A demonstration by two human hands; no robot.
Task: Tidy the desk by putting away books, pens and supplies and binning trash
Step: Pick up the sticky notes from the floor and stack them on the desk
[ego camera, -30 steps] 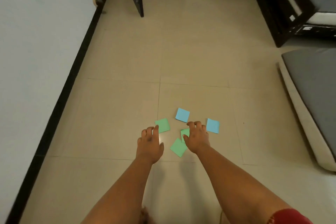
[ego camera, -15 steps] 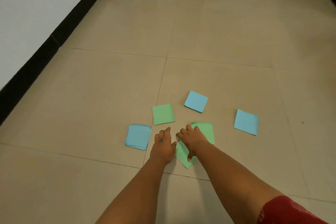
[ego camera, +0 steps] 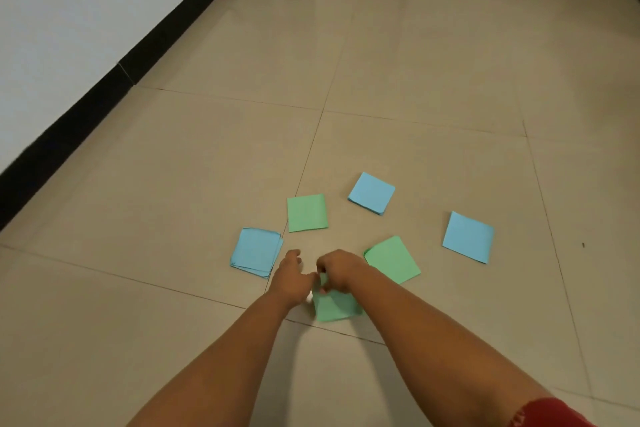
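Green paper square (ego camera: pixel 334 307) lies on the tiled floor (ego camera: pixel 433 62) under both hands, nearest the camera. Right hand (ego camera: pixel 337 269) pinches its upper edge with curled fingers. Left hand (ego camera: pixel 291 276) sits just beside it, thumb touching the same edge; whether it grips the paper, cannot tell. Around them on the floor: second green square (ego camera: pixel 393 259) just right of the right hand, third green square (ego camera: pixel 307 212) beyond, blue stack (ego camera: pixel 256 251) left, blue square (ego camera: pixel 371 193) beyond, another blue square (ego camera: pixel 468 237) far right. Black skirting (ego camera: pixel 104 87) runs along the left wall.
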